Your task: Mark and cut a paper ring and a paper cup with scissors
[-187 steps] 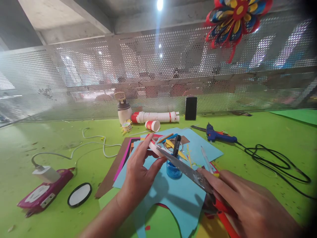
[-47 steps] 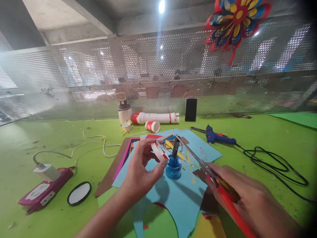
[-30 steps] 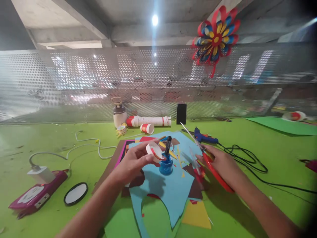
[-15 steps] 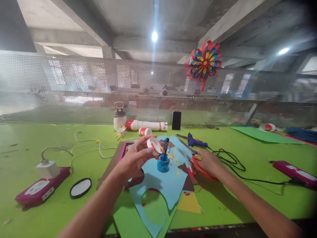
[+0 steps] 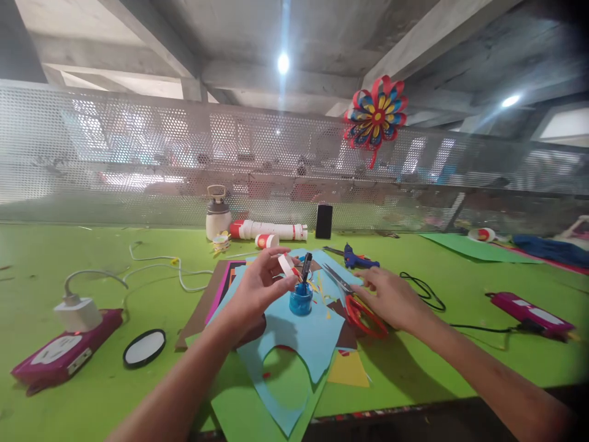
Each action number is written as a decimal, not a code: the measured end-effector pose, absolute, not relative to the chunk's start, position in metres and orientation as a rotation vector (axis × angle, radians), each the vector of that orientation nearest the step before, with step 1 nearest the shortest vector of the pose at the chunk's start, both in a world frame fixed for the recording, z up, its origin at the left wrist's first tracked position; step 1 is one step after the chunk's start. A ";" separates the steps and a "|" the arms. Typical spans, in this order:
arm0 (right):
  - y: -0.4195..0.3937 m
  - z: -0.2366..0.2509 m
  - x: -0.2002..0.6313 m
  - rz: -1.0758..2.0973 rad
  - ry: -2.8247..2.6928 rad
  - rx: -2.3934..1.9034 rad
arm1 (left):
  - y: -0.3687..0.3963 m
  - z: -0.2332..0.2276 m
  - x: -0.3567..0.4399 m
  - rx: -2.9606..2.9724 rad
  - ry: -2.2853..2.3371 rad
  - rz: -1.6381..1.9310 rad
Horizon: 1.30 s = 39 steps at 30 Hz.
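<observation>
The left hand (image 5: pixel 257 288) pinches a red-and-white paper ring (image 5: pixel 286 265) just above the blue jar (image 5: pixel 300 301). Right of the jar, the right hand (image 5: pixel 389 296) lies loose beside the red-handled scissors (image 5: pixel 356 299), seemingly released. Cutting looks done; next likely calls for gluing the ring.

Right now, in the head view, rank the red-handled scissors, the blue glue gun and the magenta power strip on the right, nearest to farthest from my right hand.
From the right hand:
1. Red-handled scissors, right beside it, left side.
2. Blue glue gun, behind it.
3. Magenta power strip, far right.
</observation>
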State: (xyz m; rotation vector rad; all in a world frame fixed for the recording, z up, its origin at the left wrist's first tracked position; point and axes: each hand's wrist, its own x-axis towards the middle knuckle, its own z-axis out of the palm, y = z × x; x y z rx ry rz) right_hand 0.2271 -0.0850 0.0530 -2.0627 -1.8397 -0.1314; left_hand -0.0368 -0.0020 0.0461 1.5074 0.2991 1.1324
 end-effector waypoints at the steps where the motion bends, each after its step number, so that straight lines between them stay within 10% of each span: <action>1: -0.091 0.064 0.218 -0.124 -1.836 -1.941 | -0.004 0.046 -0.036 1.527 0.301 1.132; 9: -0.107 0.109 0.143 0.169 -1.895 -1.319 | -0.010 0.035 -0.026 1.632 0.266 1.153; 39: -0.079 0.079 0.150 0.470 -1.773 -1.116 | -0.004 0.035 -0.029 1.634 0.266 1.092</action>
